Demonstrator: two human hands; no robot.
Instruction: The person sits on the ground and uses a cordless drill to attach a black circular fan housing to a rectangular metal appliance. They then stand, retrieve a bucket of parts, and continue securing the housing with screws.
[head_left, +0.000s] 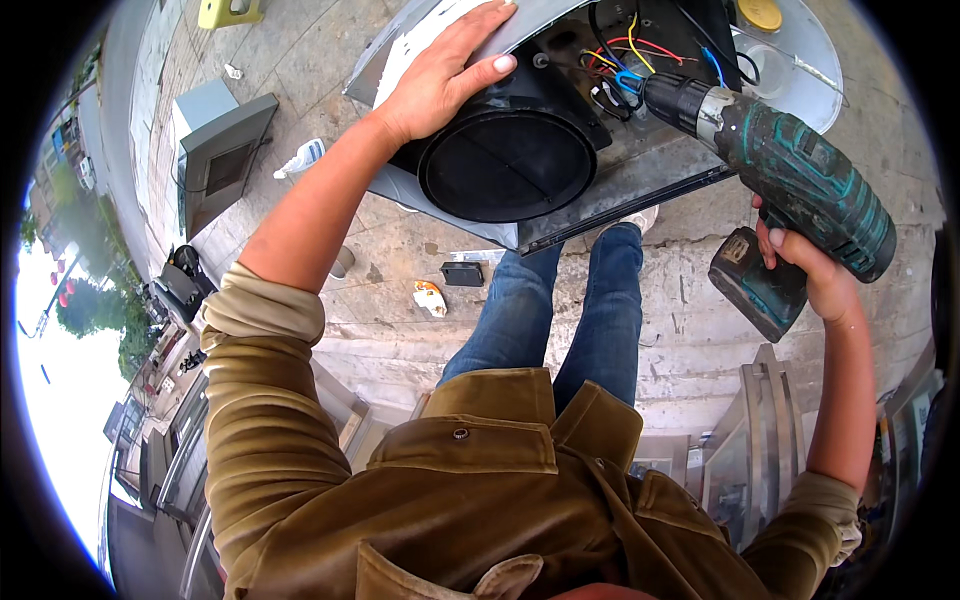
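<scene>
In front of me a metal appliance housing (660,165), which looks like a range hood, lies tilted with its inside showing. A round black cover (508,165) sits at its near side, and red, yellow and blue wires (640,50) run loose deeper in. My left hand (440,85) lies on the housing's upper left edge, fingers stretched and thumb spread. With my right hand (800,265) I grip the handle of a dark green and black cordless drill (810,180). Its chuck points left over the wires; whether the tip touches anything is hidden.
A grey angular appliance (225,160) stands on the paving at left, near a white bottle (302,158). By my legs lie a small black box (462,273) and an orange-white scrap (430,299). A yellow stool (230,12) and a yellow lid (760,14) are farther off.
</scene>
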